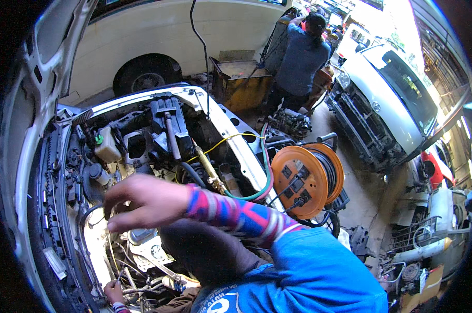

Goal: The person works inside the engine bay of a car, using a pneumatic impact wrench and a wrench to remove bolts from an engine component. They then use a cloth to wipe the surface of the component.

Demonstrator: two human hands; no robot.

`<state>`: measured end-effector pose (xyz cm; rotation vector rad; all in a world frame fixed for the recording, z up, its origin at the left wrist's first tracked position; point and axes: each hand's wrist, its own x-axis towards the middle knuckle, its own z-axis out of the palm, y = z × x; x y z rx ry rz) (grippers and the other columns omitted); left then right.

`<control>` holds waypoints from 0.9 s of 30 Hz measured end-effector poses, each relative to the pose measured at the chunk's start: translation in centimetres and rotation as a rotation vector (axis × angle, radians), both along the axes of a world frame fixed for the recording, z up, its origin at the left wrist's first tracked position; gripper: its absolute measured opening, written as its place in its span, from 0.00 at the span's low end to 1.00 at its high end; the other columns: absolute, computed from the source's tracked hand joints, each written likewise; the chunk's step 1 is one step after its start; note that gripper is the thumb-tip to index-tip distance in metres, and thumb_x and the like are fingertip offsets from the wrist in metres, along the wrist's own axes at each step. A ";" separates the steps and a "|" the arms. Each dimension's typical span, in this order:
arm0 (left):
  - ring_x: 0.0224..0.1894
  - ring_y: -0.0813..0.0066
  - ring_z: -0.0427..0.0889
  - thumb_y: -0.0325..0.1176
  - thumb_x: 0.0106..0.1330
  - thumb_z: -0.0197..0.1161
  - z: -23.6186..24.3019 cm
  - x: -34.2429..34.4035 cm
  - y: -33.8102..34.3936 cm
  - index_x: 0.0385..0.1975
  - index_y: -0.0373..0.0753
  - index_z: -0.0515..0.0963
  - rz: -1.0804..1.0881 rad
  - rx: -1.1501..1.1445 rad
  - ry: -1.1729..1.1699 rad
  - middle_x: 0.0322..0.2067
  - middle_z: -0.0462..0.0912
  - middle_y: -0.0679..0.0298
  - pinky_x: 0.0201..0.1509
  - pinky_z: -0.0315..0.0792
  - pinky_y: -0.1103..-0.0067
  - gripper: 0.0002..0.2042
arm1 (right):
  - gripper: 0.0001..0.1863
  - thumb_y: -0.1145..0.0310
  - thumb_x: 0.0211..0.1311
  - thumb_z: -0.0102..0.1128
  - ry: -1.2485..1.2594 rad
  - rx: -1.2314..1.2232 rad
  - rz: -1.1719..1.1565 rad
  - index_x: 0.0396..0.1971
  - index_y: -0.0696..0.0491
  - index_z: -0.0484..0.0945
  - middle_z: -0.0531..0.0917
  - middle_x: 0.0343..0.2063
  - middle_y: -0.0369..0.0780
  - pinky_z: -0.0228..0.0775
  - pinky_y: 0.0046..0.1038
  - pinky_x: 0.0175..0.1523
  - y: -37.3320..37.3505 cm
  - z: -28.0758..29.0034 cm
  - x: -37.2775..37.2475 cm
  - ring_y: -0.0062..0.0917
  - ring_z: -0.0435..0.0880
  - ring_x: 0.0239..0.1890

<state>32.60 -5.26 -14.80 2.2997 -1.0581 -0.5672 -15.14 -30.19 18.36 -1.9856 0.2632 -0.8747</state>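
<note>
My right hand (150,202) hangs over the engine bay, slightly blurred, its fingers bent and apart with nothing visible in them. Below it lies the brightly lit engine (150,250). At the lower left, my left hand (113,292) reaches down among wires and hoses, fingers closed around something too small to make out. A silver wrench-like tool (165,269) lies near my leg. Beyond my right hand sit a white fluid reservoir (107,146) with a green cap and a brass gas torch (210,168), its red and green hoses (270,177) trailing right.
The raised hood (27,120) stands at left. An orange cable reel (293,182) is beside the white fender (230,130). Behind are a cream van (152,36), another person (301,57) facing away and a white vehicle (387,99) without its front bumper. Parts crowd the right.
</note>
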 end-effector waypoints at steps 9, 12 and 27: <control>0.13 0.78 0.72 0.23 0.59 0.67 0.7 -1.4 0.4 0.20 0.31 0.81 -0.053 0.162 0.098 0.15 0.78 0.65 0.13 0.67 0.78 0.07 | 0.26 0.44 0.53 0.66 0.989 -0.517 0.135 0.35 0.54 0.88 0.87 0.32 0.47 0.77 0.39 0.46 -3.0 -7.5 16.0 0.42 0.85 0.35; 0.13 0.77 0.73 0.25 0.60 0.68 1.0 -1.9 0.6 0.21 0.31 0.81 -0.069 0.110 0.066 0.16 0.78 0.64 0.13 0.67 0.77 0.08 | 0.25 0.47 0.61 0.63 1.075 -0.282 0.301 0.36 0.57 0.87 0.88 0.35 0.44 0.79 0.36 0.39 -4.7 -9.9 13.9 0.33 0.87 0.31; 0.13 0.73 0.78 0.31 0.66 0.63 -0.3 -2.3 0.0 0.29 0.31 0.83 -0.157 0.246 0.130 0.20 0.82 0.58 0.16 0.73 0.77 0.09 | 0.23 0.48 0.59 0.65 1.047 0.043 0.208 0.35 0.57 0.82 0.85 0.24 0.42 0.76 0.37 0.30 -4.8 -8.3 12.9 0.32 0.85 0.26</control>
